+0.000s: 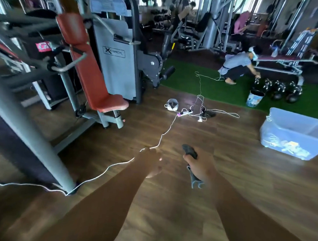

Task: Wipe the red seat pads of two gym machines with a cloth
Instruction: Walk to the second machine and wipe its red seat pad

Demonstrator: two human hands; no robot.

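Note:
A grey gym machine point(117, 63) stands at the upper left with a red seat pad point(112, 104) and a long red back pad point(84, 61) above it. My right hand point(200, 165) hangs over the wooden floor, shut on a dark grey cloth point(189, 150) whose ends stick out above and below the fist. My left hand point(152, 162) is beside it, blurred, fingers loosely curled, nothing seen in it. Both hands are well short of the seat, down and to the right of it.
A white cable point(161, 137) runs across the floor to a power strip point(185, 113) and a tangle of cords. A clear plastic bin point(292, 134) sits at the right. A grey post point(30, 132) rises at the left. A crouching person point(236, 67) handles kettlebells point(277, 89) on green turf.

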